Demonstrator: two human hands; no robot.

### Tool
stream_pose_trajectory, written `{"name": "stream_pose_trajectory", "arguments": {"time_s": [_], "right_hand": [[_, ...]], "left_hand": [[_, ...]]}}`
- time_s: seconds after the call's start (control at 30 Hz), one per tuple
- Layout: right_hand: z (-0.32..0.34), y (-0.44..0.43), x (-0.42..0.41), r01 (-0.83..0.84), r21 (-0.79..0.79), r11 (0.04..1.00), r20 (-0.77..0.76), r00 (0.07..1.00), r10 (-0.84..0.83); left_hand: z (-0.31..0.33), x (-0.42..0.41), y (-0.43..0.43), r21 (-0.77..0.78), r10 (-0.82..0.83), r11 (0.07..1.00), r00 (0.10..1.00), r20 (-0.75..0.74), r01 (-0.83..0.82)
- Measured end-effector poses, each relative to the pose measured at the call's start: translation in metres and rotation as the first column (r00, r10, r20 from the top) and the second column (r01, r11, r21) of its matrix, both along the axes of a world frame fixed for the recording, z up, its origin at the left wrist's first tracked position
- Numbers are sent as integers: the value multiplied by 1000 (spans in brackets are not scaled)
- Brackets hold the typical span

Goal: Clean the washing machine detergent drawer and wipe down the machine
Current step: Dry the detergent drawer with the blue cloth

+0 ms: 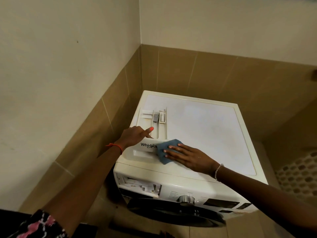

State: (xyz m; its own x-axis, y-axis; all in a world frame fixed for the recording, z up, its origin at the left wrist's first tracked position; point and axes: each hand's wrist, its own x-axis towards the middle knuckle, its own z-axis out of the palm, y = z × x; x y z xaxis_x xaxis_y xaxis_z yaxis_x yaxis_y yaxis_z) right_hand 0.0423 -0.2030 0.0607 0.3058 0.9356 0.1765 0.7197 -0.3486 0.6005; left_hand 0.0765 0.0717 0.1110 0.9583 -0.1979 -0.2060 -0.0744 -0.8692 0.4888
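Left grip [135, 136] on drawer [144, 154] — "Whirlpo…"

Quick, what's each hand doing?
Left hand: grips the white plastic detergent drawer.
Right hand: open, flat on the blue square cloth.

Left hand [135, 137] curled, right hand [187, 156] flat.

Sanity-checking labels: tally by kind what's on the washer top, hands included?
detergent drawer: 1
blue cloth: 1
hands: 2 (left hand, right hand)
Total: 4
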Motion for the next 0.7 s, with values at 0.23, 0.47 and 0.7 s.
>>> {"name": "stream_pose_trajectory", "arguments": {"time_s": [0.23, 0.47, 0.7], "right_hand": [[6, 61, 6, -26, -22, 999, 103, 994, 28], [4, 109, 8, 8, -153, 988, -13, 1000, -10], [-27, 129, -7, 124, -195, 973, -191, 968, -161]], "left_hand": [[5, -1, -6, -115, 97, 987, 989, -112, -110], [6, -3, -5, -136, 51, 988, 989, -136, -69], [6, -4, -4, -31, 38, 999, 994, -99, -41]]}}
